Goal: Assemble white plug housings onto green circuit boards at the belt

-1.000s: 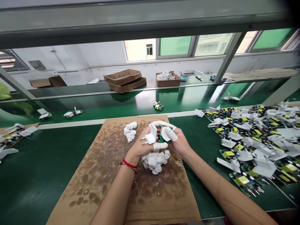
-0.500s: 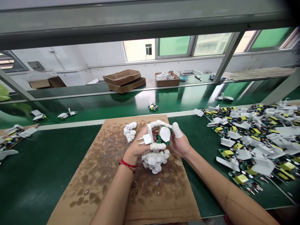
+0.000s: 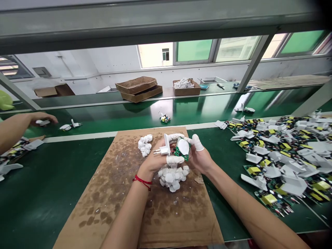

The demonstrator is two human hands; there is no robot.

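Note:
My left hand (image 3: 155, 159) is shut on a white two-pin plug housing (image 3: 164, 150), its pins pointing left. My right hand (image 3: 199, 158) holds a green circuit board (image 3: 181, 149) with a white oval disc on its face, close against the housing. Several of my fingers wear white finger cots. Just below my hands lies a heap of white rounded caps (image 3: 170, 178), and a smaller white heap (image 3: 144, 145) sits left of my left hand. Both rest on a stained cardboard sheet (image 3: 109, 197). A red string (image 3: 141, 181) circles my left wrist.
A large spread of white housings and green boards (image 3: 280, 162) covers the green conveyor belt (image 3: 46, 193) on the right. A co-worker's hand (image 3: 44, 118) reaches over the far belt at left. Cardboard boxes (image 3: 186, 88) stand on a far bench behind a metal rail.
The plug housing has turned and now sits closer to the board. The parts on the far belt have shifted left. A co-worker's hand has come into view at left.

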